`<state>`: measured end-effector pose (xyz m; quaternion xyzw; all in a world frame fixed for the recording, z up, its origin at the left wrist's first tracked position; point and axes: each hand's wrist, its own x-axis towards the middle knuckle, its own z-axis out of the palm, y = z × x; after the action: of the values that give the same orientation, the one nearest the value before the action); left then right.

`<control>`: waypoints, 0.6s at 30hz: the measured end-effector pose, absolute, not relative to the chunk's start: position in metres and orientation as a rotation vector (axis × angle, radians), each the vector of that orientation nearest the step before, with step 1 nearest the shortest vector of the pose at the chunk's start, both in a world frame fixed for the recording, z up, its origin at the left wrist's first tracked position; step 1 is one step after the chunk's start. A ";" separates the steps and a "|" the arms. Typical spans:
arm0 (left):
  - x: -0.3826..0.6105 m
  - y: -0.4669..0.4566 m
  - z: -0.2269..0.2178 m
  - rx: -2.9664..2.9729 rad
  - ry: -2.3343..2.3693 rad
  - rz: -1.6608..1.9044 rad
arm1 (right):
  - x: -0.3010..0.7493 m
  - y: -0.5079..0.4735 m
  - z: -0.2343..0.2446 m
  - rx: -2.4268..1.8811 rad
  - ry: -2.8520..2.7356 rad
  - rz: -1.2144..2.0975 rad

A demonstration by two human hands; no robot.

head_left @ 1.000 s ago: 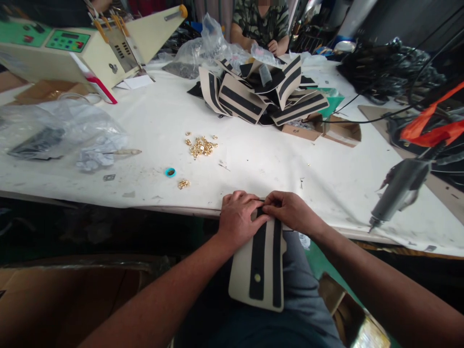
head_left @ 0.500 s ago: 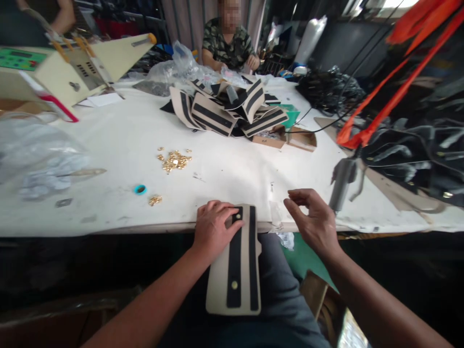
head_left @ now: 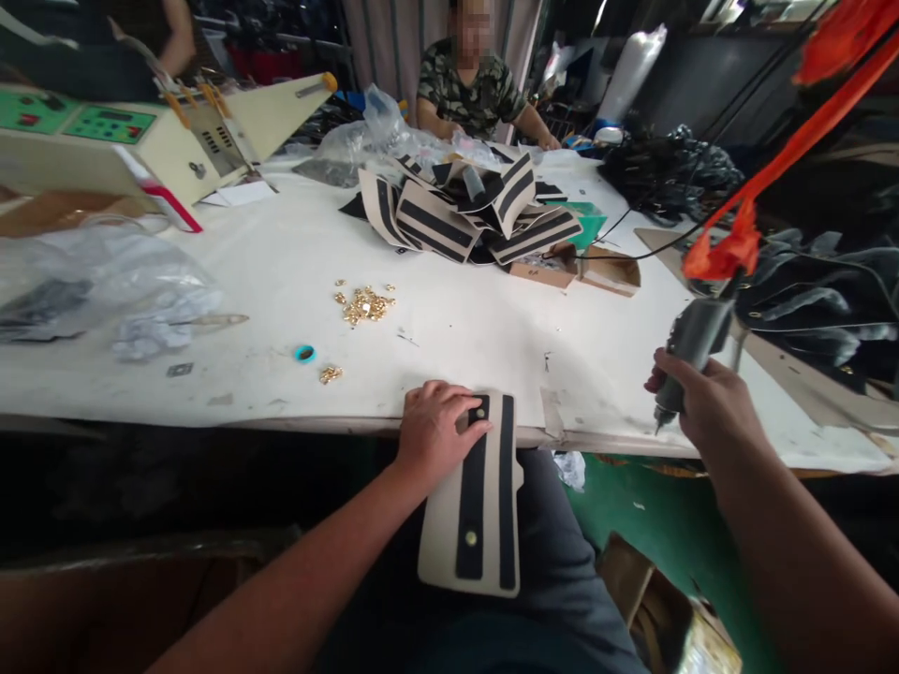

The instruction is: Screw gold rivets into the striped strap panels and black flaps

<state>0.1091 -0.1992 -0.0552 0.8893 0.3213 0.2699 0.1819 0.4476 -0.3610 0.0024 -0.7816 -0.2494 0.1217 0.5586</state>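
A beige panel with black stripes [head_left: 493, 505] lies tilted from the table edge down over my lap. Two small brass-coloured studs show on its left stripe. My left hand [head_left: 436, 426] holds the panel's upper end, thumb and forefinger beside the upper stud; the fingers' grip is partly hidden. On the right, my right hand [head_left: 716, 398] is wrapped round a grey electric screwdriver [head_left: 692, 351], its tip pointing down above the table's front edge. Orange straps [head_left: 730, 239] run up from the tool. Gold-coloured metal pieces [head_left: 366, 305] lie in a loose pile beyond my left hand.
A blue ring [head_left: 304, 354] sits near a smaller gold pile [head_left: 331, 374]. Striped panels [head_left: 439, 220] are heaped mid-table, with small cardboard boxes [head_left: 610, 271] beside them. A machine [head_left: 133, 131] stands at left. Across the table sits a person [head_left: 474, 94]; another person's arm shows behind the machine.
My right hand has moved right and closed round the screwdriver, which now tilts. My left hand stays on the panel. The view has shifted left.
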 end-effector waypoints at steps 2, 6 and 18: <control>0.109 -0.199 -0.057 2.506 0.893 0.774 | 0.419 -0.349 0.021 -1.677 -0.564 0.380; 0.109 -0.198 -0.058 2.499 0.903 0.767 | 0.341 -0.312 0.052 -1.292 -0.731 0.502; 0.107 -0.199 -0.058 2.457 0.874 0.752 | 0.254 -0.246 0.015 -1.251 -0.870 0.520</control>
<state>0.1066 -0.1992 -0.0576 0.8847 0.3146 0.2709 0.2120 0.2544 -0.2458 0.0147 -0.5601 -0.3896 0.2330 0.6930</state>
